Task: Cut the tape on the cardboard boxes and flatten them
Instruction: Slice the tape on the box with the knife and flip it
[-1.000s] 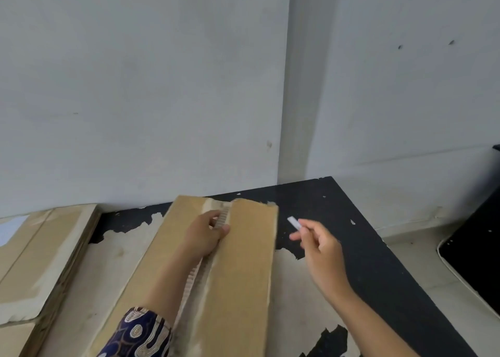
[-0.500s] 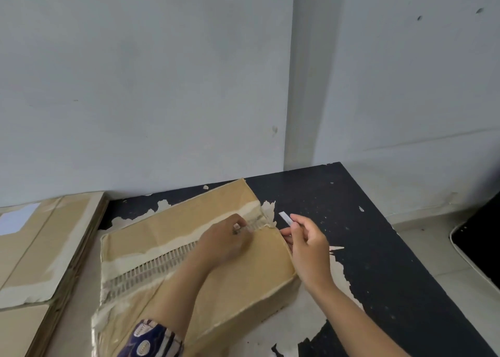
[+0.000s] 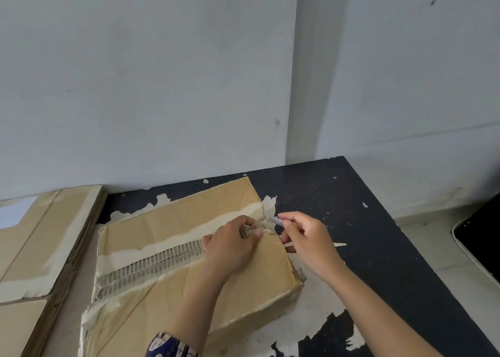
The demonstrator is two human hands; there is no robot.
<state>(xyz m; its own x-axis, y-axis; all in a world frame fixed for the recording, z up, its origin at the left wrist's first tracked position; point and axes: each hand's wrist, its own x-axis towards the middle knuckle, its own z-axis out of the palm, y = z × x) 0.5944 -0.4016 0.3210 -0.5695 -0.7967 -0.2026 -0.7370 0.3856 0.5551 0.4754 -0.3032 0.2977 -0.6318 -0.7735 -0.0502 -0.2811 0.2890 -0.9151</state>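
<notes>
Two hands at cardboard box (image 3: 189,251) far-right seam: left hand (image 3: 230,248) pinching tape end (image 3: 250,231), right hand (image 3: 305,237) pinching blade (image 3: 276,220). Probably light, bendy; best steadied flat beside tape.

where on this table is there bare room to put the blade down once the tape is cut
The black tabletop is bare to the right of the brown cardboard box, out to its right edge. A narrower bare strip runs between the box's far edge and the grey wall. It is crowded on the left, where flattened cardboard sheets lie beside the box.
</notes>
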